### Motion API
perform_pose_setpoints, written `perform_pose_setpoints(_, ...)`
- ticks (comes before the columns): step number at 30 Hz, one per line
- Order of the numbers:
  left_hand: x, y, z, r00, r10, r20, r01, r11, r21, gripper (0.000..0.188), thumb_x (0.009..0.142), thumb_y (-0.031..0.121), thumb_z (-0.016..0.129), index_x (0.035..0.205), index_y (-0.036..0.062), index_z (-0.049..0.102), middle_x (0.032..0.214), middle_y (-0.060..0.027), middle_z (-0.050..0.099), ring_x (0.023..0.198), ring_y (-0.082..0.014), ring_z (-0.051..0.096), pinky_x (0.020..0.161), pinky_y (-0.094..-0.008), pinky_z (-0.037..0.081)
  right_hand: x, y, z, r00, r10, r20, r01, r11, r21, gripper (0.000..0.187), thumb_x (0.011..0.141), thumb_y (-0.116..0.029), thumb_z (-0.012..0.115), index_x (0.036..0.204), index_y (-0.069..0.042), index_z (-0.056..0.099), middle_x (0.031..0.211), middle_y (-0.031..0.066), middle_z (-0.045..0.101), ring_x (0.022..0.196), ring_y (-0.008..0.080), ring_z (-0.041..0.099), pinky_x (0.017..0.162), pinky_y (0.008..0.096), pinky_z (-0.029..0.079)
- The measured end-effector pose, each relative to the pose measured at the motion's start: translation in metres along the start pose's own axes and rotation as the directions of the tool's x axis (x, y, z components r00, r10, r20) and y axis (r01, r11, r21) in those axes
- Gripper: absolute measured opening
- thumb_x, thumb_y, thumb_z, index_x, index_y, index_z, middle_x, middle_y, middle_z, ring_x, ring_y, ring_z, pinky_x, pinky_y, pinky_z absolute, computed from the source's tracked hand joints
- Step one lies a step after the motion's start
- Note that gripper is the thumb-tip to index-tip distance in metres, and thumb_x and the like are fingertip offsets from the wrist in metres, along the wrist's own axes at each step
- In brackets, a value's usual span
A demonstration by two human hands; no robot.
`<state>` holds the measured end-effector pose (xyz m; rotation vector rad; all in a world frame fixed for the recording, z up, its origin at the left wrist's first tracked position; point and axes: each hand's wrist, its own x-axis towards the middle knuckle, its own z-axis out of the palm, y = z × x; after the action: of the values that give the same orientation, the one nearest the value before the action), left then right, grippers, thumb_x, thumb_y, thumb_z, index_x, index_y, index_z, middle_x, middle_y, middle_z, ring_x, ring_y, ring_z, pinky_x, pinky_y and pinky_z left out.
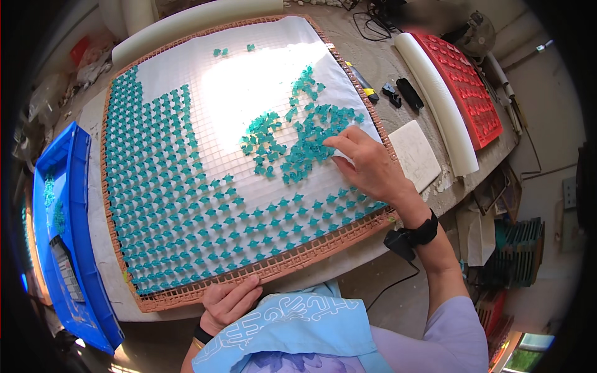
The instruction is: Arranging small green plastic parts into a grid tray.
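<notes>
A wide brown lattice tray (261, 269), lined with a white sheet (273, 37), fills the middle. Small teal flower-shaped pieces (149, 193) stand in rows on its left side and along the front. Loose teal pieces (305, 149) lie heaped right of centre. My right hand (373, 165) reaches over the heap's right edge, thumb and forefinger apart at the pieces; nothing shows between them. My left hand (230, 304) is closed at the tray's front edge, fingers curled; what they hold, if anything, is hidden.
A blue bin (71, 230) with teal pieces stands left. Right of the tray are a white tile (413, 155), a white roll (435, 102), a red tray (460, 87), a black object (409, 93) and a yellow-black tool (367, 87). Another white roll (186, 28) lies behind.
</notes>
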<state>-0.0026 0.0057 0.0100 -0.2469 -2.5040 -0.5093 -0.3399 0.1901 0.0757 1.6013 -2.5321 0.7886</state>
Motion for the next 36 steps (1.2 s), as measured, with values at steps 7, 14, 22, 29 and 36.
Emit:
perform_pose_setpoints(7,-0.002,-0.001,0.003,1.0,0.004,-0.013,-0.004,1.0,-0.023,0.022,0.072,0.008,0.078,0.094,0.0116,0.081,0.108,-0.0024,0.08,0.071,-0.0105,0.064,0.06,-0.0245,0.042,0.0,0.013,0.012,0.996,-0.094,-0.006,0.093,0.991,-0.093,0.021,0.082,0.003,0.069,0.102,-0.002,0.063,0.093,0.0126,0.06,0.089,0.0329,0.065,0.077,0.0419,0.053)
perform_pose_setpoints(14,0.002,0.0,0.0,1.0,-0.003,-0.007,0.003,1.0,-0.019,0.021,0.072,0.009,0.078,0.093,0.0112,0.081,0.109,-0.0025,0.079,0.071,-0.0104,0.064,0.059,-0.0243,0.042,-0.002,0.011,0.009,0.997,-0.077,0.004,0.077,0.991,-0.108,0.019,0.082,0.002,0.07,0.098,-0.002,0.062,0.091,0.0126,0.061,0.088,0.0332,0.064,0.076,0.0419,0.053)
perform_pose_setpoints(22,-0.001,-0.002,0.003,1.0,0.007,-0.022,-0.008,1.0,-0.011,0.022,0.071,0.009,0.078,0.093,0.0116,0.081,0.108,-0.0017,0.079,0.071,-0.0107,0.064,0.059,-0.0245,0.043,-0.008,0.014,-0.005,0.994,0.068,0.082,-0.057,0.99,-0.126,0.013,0.086,-0.003,0.069,0.099,-0.002,0.064,0.095,0.0158,0.064,0.091,0.036,0.066,0.078,0.0446,0.053)
perform_pose_setpoints(29,-0.001,-0.001,0.0,1.0,0.006,-0.007,-0.007,1.0,-0.016,0.022,0.071,0.009,0.077,0.092,0.0119,0.081,0.108,-0.0018,0.079,0.07,-0.0108,0.064,0.06,-0.0246,0.043,-0.021,0.023,-0.018,0.97,0.238,0.052,-0.235,0.97,-0.061,0.019,0.089,-0.006,0.067,0.107,-0.001,0.068,0.099,0.0159,0.065,0.094,0.0365,0.066,0.083,0.0443,0.053)
perform_pose_setpoints(36,-0.001,-0.001,0.001,1.0,0.013,0.001,-0.013,1.0,-0.001,0.021,0.072,0.01,0.077,0.093,0.0118,0.081,0.109,-0.0022,0.079,0.071,-0.0104,0.064,0.06,-0.0244,0.042,-0.014,0.028,-0.008,0.997,0.072,0.026,-0.068,0.991,-0.111,0.016,0.088,-0.003,0.07,0.104,0.0,0.07,0.096,0.0148,0.065,0.083,0.0325,0.066,0.076,0.0411,0.053)
